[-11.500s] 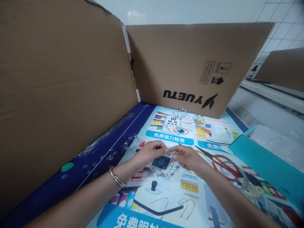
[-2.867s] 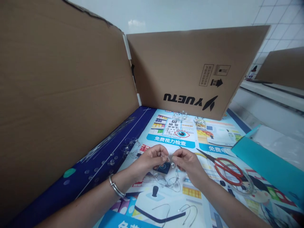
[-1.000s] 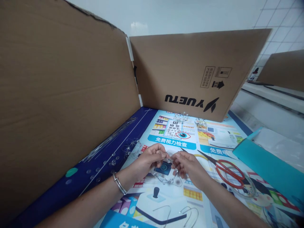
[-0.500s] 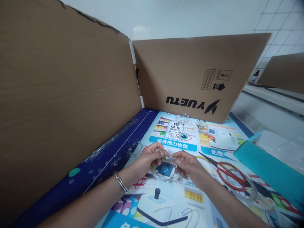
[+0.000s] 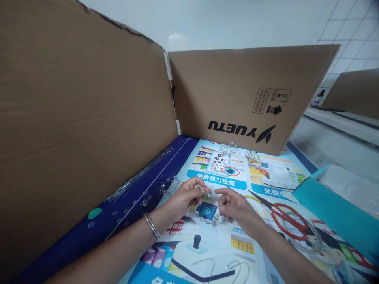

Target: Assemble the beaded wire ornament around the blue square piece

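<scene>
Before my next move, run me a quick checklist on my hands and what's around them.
1. Left hand pinching the beaded wire: ok.
2. Right hand gripping the beaded wire too: cannot tell; its fingers are close by the beads.
3. Red-handled scissors clear of both hands: ok, lying to the right.
4. Loose beads apart from the left hand: ok, on the blue strip.
5. Wire ends fastened: cannot tell, too fine to see.

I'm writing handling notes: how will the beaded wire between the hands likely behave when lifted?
The beaded wire probably flexes yet keeps some shape, as its thin strand holds a curve. It looks light, pinched at the fingertips of the left hand. Its clear, shiny beads may feel slippery.
</scene>
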### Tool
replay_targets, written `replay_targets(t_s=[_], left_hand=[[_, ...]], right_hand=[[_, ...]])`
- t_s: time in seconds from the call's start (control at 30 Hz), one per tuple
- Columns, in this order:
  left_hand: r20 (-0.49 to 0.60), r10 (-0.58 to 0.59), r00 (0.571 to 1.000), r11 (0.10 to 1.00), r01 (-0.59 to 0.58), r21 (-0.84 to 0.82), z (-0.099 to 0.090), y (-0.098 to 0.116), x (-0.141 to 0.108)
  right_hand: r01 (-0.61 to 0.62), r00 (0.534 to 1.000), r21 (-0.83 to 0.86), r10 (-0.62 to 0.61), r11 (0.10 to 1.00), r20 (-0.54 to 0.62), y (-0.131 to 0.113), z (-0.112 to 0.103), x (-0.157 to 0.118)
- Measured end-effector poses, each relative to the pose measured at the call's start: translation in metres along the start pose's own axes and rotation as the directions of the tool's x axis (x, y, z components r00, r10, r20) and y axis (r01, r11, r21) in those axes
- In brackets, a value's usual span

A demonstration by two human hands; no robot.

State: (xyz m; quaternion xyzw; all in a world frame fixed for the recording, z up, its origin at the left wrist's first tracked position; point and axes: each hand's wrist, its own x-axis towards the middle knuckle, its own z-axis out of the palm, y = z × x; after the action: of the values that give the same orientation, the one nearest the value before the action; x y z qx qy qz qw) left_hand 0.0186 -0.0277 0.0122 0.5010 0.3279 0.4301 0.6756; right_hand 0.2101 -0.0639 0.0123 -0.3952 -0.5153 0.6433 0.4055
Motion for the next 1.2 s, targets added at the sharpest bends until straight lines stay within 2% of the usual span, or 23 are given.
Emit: replay_targets(t_s=[0.47, 0.83, 1.2], left_hand=[[0.049, 0.009, 0.999, 0.998, -0.006, -0.059, -0.0033, -0.0013, -0.0001], [0.096, -0.007, 0.995, 0.999, 0.012, -0.044, -0.0023, 0.0013, -0.001], [0.077, -0.002, 0.997, 0.999, 0.006, -0.052, -0.0029, -0.0002, -0.0002]], right_hand=[[0.085, 0.991, -0.029, -0.088, 0.996, -0.101, 0.007, 0.001, 0.0029], [0.122, 0.987, 0.01, -0.12, 0.993, -0.103, 0.0057, 0.0016, 0.0011], [0.102, 0.989, 0.015, -0.1, 0.995, -0.107, 0.0056, 0.0012, 0.0005]])
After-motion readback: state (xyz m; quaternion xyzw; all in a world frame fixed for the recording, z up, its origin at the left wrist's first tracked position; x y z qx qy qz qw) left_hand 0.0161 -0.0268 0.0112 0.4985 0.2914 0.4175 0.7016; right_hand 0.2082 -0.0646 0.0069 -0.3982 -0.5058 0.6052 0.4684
